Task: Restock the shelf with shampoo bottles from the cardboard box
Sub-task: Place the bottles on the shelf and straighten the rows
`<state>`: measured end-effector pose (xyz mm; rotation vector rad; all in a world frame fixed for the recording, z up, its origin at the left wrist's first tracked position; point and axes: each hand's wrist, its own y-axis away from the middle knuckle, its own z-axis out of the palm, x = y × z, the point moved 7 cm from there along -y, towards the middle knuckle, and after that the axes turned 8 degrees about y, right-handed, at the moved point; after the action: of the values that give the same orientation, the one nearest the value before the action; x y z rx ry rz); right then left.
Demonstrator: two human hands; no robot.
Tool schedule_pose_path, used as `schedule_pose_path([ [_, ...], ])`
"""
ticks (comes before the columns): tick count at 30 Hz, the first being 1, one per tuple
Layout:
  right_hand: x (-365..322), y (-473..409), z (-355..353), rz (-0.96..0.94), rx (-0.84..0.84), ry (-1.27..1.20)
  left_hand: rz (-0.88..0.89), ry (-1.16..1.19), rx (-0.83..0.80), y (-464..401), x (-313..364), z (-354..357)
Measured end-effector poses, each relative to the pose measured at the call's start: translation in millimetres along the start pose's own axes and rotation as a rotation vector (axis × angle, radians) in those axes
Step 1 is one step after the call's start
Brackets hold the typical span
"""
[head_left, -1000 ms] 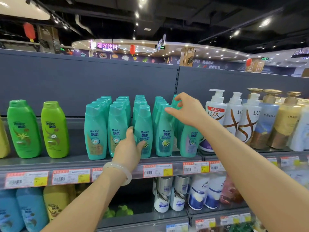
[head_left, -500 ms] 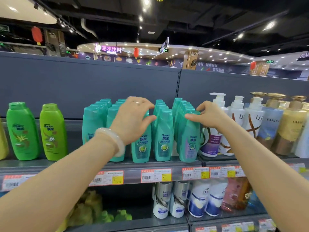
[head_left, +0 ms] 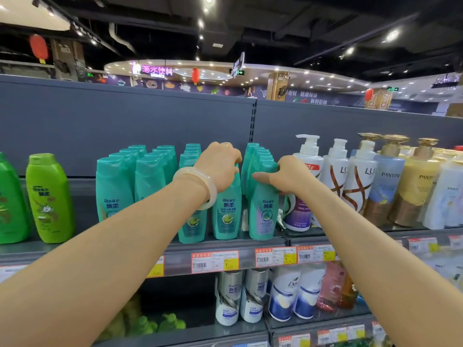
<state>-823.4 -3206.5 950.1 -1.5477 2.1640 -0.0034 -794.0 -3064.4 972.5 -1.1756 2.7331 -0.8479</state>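
Note:
Several rows of teal Rejoice shampoo bottles [head_left: 114, 189] stand on the grey top shelf [head_left: 225, 242]. My left hand [head_left: 220, 166], with a pale bangle on the wrist, is clasped over the cap of a front teal bottle [head_left: 226, 211] in the middle rows. My right hand [head_left: 285, 175] grips the shoulder of the rightmost front teal bottle [head_left: 263, 214], thumb stretched to the left. Both bottles stand upright on the shelf. The cardboard box is out of view.
Two green Rejoice bottles [head_left: 48, 196] stand at the left of the shelf. White Lux pump bottles [head_left: 335, 179] and gold-capped Pantene bottles [head_left: 416, 181] fill the right. The lower shelf holds silver Rejoice [head_left: 226, 296] and Dove bottles [head_left: 284, 294]. Price tags [head_left: 215, 261] line the shelf edge.
My left hand rose from the base of a front bottle to its cap and shifted right. My right hand slid down from the back caps onto the rightmost front bottle.

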Motion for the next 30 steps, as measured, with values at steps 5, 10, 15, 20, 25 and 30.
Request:
schedule_pose_path([
  [5,-2,2,0,-0.007,-0.017,0.060,-0.034,0.061,0.004,0,0,-7],
  [10,-2,7,-12,0.023,0.063,0.063,-0.055,0.125,-0.019,0,2,-12],
  [15,-7,13,-36,-0.019,0.252,0.000,-0.064,0.143,-0.034,-2,3,-17],
  [20,-12,16,-35,-0.056,0.270,-0.007,-0.055,0.159,-0.047,-3,4,-17],
  [25,-23,18,-30,-0.102,0.280,0.014,-0.041,0.156,-0.050,-4,4,-17],
  [30,-46,22,-35,-0.181,0.332,0.007,0.015,0.078,-0.074,-2,-3,-29],
])
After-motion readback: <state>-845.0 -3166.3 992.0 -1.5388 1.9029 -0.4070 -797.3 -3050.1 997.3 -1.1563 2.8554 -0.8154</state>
